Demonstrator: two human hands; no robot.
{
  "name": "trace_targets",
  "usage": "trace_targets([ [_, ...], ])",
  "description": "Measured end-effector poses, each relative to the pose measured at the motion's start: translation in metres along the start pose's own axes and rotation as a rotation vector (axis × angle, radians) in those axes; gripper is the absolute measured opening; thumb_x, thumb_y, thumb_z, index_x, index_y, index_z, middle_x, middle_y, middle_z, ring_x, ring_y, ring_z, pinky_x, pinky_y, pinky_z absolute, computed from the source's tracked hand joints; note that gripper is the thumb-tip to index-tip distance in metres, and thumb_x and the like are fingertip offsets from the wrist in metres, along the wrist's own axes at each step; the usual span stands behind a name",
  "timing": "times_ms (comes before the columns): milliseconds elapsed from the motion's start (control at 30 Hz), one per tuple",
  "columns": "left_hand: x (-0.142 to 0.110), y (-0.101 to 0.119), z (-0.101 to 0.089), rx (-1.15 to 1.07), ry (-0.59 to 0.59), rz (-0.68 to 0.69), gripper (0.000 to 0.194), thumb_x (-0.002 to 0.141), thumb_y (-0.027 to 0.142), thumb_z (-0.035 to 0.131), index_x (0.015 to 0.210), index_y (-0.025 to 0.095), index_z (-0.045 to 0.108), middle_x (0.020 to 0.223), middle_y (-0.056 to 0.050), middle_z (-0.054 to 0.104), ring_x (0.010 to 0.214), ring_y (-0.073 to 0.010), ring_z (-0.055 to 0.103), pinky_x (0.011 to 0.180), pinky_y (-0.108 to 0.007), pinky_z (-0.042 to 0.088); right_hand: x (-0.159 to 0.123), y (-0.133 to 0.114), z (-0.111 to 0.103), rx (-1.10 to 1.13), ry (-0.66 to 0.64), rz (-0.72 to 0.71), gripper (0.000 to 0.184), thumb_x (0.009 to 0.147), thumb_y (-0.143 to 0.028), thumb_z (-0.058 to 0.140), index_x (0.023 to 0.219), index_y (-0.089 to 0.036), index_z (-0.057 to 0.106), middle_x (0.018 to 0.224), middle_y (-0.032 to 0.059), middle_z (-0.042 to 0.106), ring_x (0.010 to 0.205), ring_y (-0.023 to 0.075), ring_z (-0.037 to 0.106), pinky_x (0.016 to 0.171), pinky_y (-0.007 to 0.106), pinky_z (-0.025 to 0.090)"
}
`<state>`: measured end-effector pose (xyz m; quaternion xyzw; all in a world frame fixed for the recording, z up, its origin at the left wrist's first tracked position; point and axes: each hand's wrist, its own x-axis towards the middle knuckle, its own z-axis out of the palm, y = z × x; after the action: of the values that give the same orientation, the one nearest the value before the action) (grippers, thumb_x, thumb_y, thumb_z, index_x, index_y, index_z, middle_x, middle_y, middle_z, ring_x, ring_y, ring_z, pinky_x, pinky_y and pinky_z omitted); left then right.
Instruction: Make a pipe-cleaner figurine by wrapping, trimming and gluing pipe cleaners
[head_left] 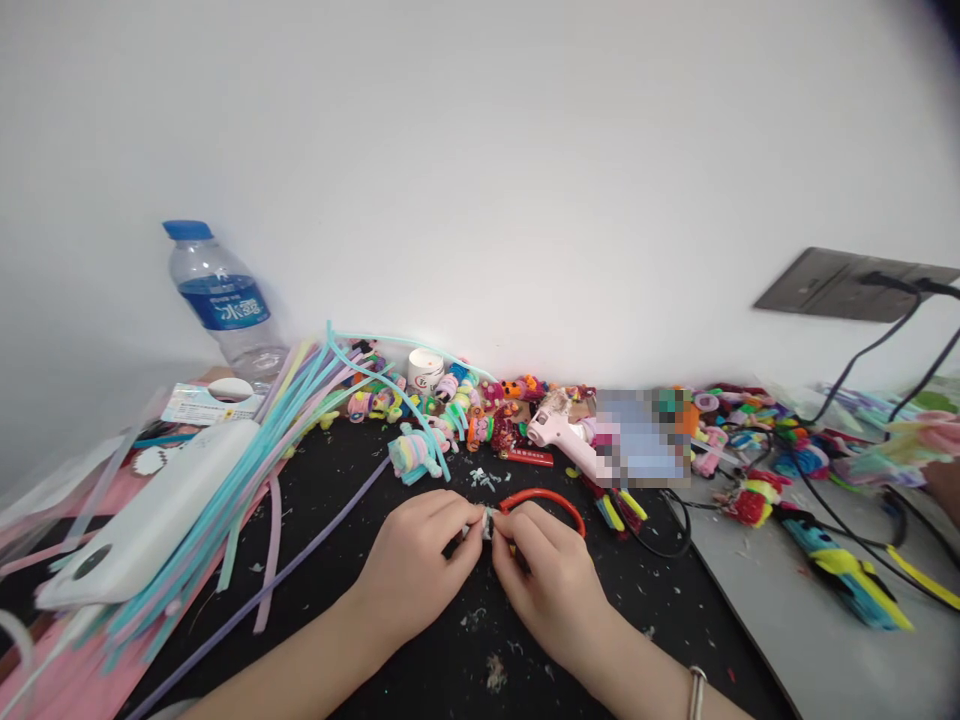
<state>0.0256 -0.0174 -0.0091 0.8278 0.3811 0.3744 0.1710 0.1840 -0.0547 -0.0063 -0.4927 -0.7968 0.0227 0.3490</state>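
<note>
Far left there's a bundle of fuzzy pastel stems [247, 490] fanned out beside a white slab-shaped thing [154, 520]; neither one is being touched. One long purple stem [300, 560] runs along the table [427, 690] toward a striped fuzzy figure [415, 452].

Then the left hand [420, 560]: thumb and forefinger are closed in a tight pinch, and that grip has the left side of a small pale piece [487, 523]. The piece sits right between the two hands, just short of some pale scraps [484, 480]. It's mostly covered by fingertips, so its shape is hard to make out, though there's a dark bit on it.

Next over, the right hand [551, 575] pinches in from the other side, its grip closed down just as small, pretty clearly on the same piece. Judging by that, the step in hand is fiddly two-handed shaping or pressing. What the move calls for, imo, is one side holding steady while the other works gently, since there's hardly anything to hang on to.

Just beyond the right fingers is a red-orange loop [540, 492], with the pink glue gun [562, 440] farther back, both out of either grip.
</note>
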Motion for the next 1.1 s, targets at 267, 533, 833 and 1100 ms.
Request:
trace_targets([
  [267, 0.004, -0.003, -0.007, -0.156, -0.017, -0.082, 0.015, 0.086, 0.021, 0.051, 0.091, 0.019, 0.065, 0.087, -0.003, 0.067, 0.076, -0.0135, 0.060, 0.071, -0.023, 0.045, 0.004, 0.008, -0.003, 0.161, 0.068, 0.056, 0.018, 0.090, -0.015, 0.045, 0.095, -0.019, 0.061, 0.080, 0.0068, 0.063, 0.072, 0.0170, 0.060, 0.065, 0.029, 0.051],
  [533, 0.011, 0.003, -0.015, -0.350, -0.174, -0.222, 0.030, 0.092, 0.028, 0.038, 0.071, 0.017, 0.056, 0.059, 0.002, 0.050, 0.059, -0.0117, 0.050, 0.061, -0.023, 0.039, 0.009, 0.013, -0.008, 0.195, 0.070, -0.022, 0.019, 0.090, -0.014, 0.045, 0.098, -0.018, 0.063, 0.084, 0.0060, 0.065, 0.077, 0.0155, 0.062, 0.068, 0.027, 0.053],
  [833, 0.011, 0.003, -0.010, -0.508, -0.224, -0.324, 0.026, 0.090, 0.029, 0.040, 0.072, 0.017, 0.053, 0.059, 0.004, 0.046, 0.052, -0.0095, 0.045, 0.054, -0.022, 0.037, 0.007, 0.012, -0.009, 0.161, 0.012, -0.003, 0.020, 0.090, -0.014, 0.046, 0.099, -0.018, 0.063, 0.086, 0.0055, 0.064, 0.079, 0.0153, 0.062, 0.070, 0.028, 0.053],
  [1100, 0.011, 0.004, -0.009, -0.671, -0.269, -0.391, 0.023, 0.089, 0.030, 0.043, 0.073, 0.015, 0.053, 0.061, 0.004, 0.044, 0.050, -0.0077, 0.044, 0.050, -0.020, 0.037, 0.007, 0.011, -0.008, 0.173, 0.003, 0.004, 0.022, 0.090, -0.013, 0.044, 0.100, -0.018, 0.062, 0.089, 0.0062, 0.064, 0.080, 0.0158, 0.061, 0.071, 0.027, 0.052],
])
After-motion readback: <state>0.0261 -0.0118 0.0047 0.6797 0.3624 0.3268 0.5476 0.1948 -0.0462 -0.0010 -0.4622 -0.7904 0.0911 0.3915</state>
